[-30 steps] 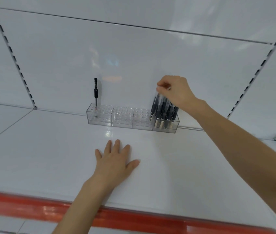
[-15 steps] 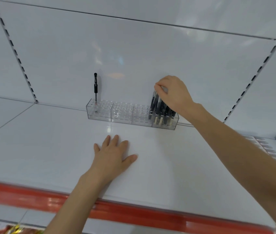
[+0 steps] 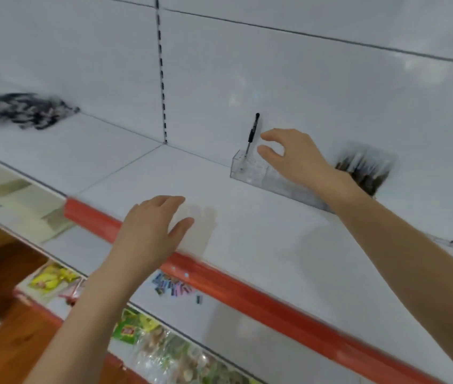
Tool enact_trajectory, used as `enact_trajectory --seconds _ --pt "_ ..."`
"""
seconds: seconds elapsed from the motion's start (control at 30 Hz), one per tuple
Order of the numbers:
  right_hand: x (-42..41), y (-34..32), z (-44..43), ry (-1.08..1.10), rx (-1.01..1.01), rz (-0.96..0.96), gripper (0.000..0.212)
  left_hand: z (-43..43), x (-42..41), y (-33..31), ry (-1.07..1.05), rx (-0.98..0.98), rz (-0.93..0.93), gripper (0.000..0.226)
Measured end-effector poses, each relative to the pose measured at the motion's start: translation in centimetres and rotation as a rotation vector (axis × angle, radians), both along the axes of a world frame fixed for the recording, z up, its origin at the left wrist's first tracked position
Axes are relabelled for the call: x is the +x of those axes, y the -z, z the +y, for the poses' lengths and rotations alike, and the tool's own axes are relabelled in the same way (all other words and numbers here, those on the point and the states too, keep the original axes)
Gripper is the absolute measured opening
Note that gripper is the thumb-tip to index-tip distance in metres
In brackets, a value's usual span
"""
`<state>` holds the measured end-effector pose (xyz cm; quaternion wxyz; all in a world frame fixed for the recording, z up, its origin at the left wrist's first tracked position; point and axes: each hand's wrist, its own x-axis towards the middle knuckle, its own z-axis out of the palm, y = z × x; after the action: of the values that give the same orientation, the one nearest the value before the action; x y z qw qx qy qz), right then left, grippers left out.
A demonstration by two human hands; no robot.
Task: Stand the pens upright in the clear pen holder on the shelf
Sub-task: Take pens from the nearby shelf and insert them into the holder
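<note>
Seemingly between pens: the right hand (image 3: 293,156) hangs empty, fingers (image 3: 271,135) loosely spread, over the long clear plastic pen holder (image 3: 250,173). One slim black pen (image 3: 253,131) stands just left of them; a blurred cluster of black pens (image 3: 363,170) fills the end behind the wrist. The left hand (image 3: 150,231), open and flat, rests near the white shelf (image 3: 247,245) and its red front edge (image 3: 247,295). Fetching another pen looks next; open shelf room lies all round.
</note>
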<state>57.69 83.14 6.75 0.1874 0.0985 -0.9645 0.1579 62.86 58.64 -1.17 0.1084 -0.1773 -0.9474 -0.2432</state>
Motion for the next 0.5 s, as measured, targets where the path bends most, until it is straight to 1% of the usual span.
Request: enact_trajectory --seconds 0.1,0.23,0.37,0.43,0.5 --pt "-1.3 0.8 -7.8 -0.133 -0.033 -0.021 0.038 -7.7 2.1 1.1 -0.173 0.018 -0.041 0.049" --pt "-1.3 2.4 -20.8 -0.322 -0.098 -0.031 0.034 -18.9 5.9 3.4 -0.382 -0.026 -0.168 0.051" --pt "1.5 5.7 -32.7 -0.474 -0.232 -0.183 0.032 -28.8 11.2 5.3 -0.586 -0.039 -0.296 0.051" --pt "3.4 8.3 -36.8 -0.502 -0.259 -0.259 0.031 -32.9 13.6 6.7 -0.676 -0.044 -0.361 0.052" --pt "5.3 11.4 -39.5 -0.514 -0.303 -0.345 0.031 -36.0 15.7 7.9 -0.752 -0.006 -0.447 0.054"
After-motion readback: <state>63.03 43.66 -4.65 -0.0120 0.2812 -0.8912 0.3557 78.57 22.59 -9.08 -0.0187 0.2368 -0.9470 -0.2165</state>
